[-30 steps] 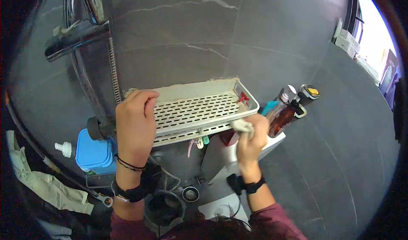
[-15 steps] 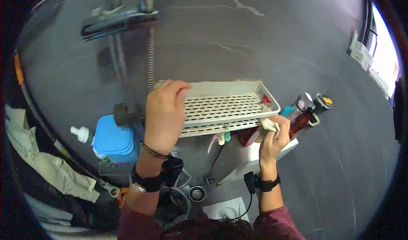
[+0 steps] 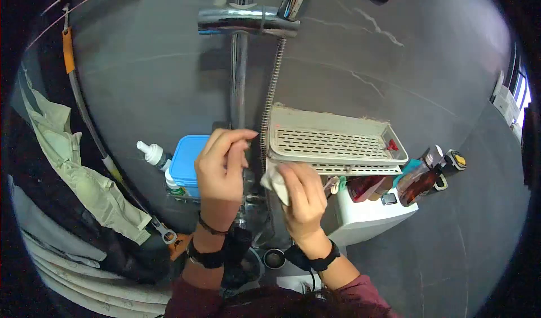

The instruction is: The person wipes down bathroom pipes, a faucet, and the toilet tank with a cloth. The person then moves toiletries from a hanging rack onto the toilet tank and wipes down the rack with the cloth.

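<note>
My right hand (image 3: 304,202) is closed on a white cloth (image 3: 276,186), at the left front corner of a cream slotted wall shelf (image 3: 327,114). Whether the cloth touches the shelf I cannot tell. My left hand (image 3: 218,163) is raised between a blue-lidded tub (image 3: 190,159) and the ribbed metal shower hose (image 3: 273,84). Its fingers are loosely bent and apart, with nothing visible in them. A small red item (image 3: 392,145) lies at the shelf's right end.
A chrome shower rail (image 3: 239,76) with a crossbar stands behind my left hand. Several bottles, one reddish brown (image 3: 420,187), crowd a white cabinet (image 3: 375,212) below right. A white-capped bottle (image 3: 151,153) sits beside the tub. Light green clothing (image 3: 84,183) hangs at left.
The view has swung left. My right hand, with the cloth, has gone from the shelf's right front corner to its left front corner. My left hand has moved off the shelf's left end.
</note>
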Tool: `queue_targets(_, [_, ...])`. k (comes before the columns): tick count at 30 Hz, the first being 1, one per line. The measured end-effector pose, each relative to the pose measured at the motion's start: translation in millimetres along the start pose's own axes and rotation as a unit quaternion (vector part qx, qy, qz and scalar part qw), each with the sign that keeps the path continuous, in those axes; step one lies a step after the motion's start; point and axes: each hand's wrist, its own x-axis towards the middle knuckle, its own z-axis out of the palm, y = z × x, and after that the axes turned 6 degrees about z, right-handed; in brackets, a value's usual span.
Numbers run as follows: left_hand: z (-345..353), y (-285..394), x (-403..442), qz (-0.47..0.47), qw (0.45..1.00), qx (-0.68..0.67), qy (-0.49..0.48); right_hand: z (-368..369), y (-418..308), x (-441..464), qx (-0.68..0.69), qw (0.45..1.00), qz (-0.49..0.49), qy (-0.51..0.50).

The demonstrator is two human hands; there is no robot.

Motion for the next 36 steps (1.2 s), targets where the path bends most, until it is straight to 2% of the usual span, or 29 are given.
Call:
queue_targets(3, [-6.1,-4.3,-18.3,-0.066,0.996,-0.023,0.049,-1.2,-11.1,7.8,0.06,0.998,0.011,-0.001])
queue_targets(5, [-8.6,-13.2,-34.2,-0.096,0.994,-0.04,0.023,-12.0,-15.4,9.8,0.135,0.988,-0.046,0.052])
queue_targets(6, [-8.9,-15.3,-40.6,-0.128,0.99,-0.062,-0.002,-12.1,-12.3,6.8,0.158,0.983,-0.03,0.09])
queue_targets(7, [-6.6,-12.5,-43.8,-0.166,0.983,-0.078,-0.013,-10.7,-9.8,1.4,0.205,0.971,0.034,0.122])
queue_targets(8, [-8.3,-9.7,-46.5,-0.166,0.983,-0.08,-0.01,-10.8,-9.0,-3.4,0.248,0.952,0.097,0.152])
queue_targets(9, [-9.1,-5.9,-48.8,-0.21,0.961,-0.175,-0.036,-15.0,-13.9,-4.2,0.293,0.917,0.216,0.164])
queue_targets(10, [-8.5,-2.7,-50.6,-0.253,0.927,-0.269,-0.064,-19.7,-15.0,-2.7,0.386,0.86,0.294,0.157])
queue_targets(12, [-8.0,0.5,-53.4,-0.27,0.911,-0.298,-0.086,-33.4,-12.7,-5.2,0.382,0.809,0.434,0.108])
queue_targets(14, [-9.1,3.3,-55.9,-0.29,0.892,-0.321,-0.134,-40.1,-8.7,-6.4,0.436,0.759,0.477,0.077])
queue_targets(16, [-7.4,8.9,-58.0,-0.287,0.902,-0.289,-0.141,-38.3,6.3,-15.7,0.465,0.741,0.479,0.073])
queue_targets(18, [-4.5,11.7,-60.7,-0.284,0.913,-0.255,-0.145,-43.7,-1.6,-9.9,0.52,0.723,0.449,0.074])
queue_targets(20, [-1.5,10.8,-63.4,-0.244,0.945,-0.187,-0.113,-46.4,4.7,-13.6,0.384,0.831,0.391,0.096])
queue_targets(22, [-1.2,5.9,-68.8,-0.225,0.95,-0.181,-0.116,-51.4,9.3,-13.9,0.273,0.907,0.286,0.146])
queue_targets(24, [0.4,8.8,-72.1,-0.204,0.955,-0.176,-0.121,-56.5,7.8,-9.8,0.211,0.935,0.222,0.179])
queue_targets(26, [8.4,21.4,-74.7,-0.163,0.958,-0.177,-0.158,-63.2,-3.8,-5.4,0.157,0.963,0.195,0.099])
queue_targets(27, [10.7,27.6,-78.6,-0.23,0.938,-0.188,-0.177,-59.3,-7.2,-6.0,0.121,0.975,0.173,0.07])
queue_targets(28, [15.6,20.9,-85.9,-0.221,0.937,-0.201,-0.179,-55.5,-10.2,-6.8,0.085,0.984,0.151,0.041])
queue_targets(29, [15.4,21.2,-84.2,-0.189,0.957,-0.117,-0.189,-54.7,-8.8,-8.3,0.103,0.986,0.133,-0.003])
queue_targets(30, [14.8,21.3,-81.8,-0.156,0.967,-0.032,-0.197,-48.9,-12.0,-8.7,0.15,0.976,0.155,0.01])
queue_targets(31, [14.2,19.4,-80.6,-0.156,0.967,-0.03,-0.197,-48.1,-10.3,-7.6,0.141,0.981,0.135,0.015])
queue_targets(33, [13.8,11.2,-79.4,-0.179,0.978,-0.022,-0.108,-48.6,-8.3,-1.5,0.133,0.984,0.116,0.021])
queue_targets(34, [12.9,6.1,-78.9,-0.179,0.978,-0.02,-0.108,-50.2,-9.9,4.2,0.096,0.994,0.053,0.029])
queue_targets(36, [9.1,-3.1,-77.1,-0.109,0.994,0.024,-0.017,-44.8,-7.3,14.0,0.044,0.994,-0.096,0.029])
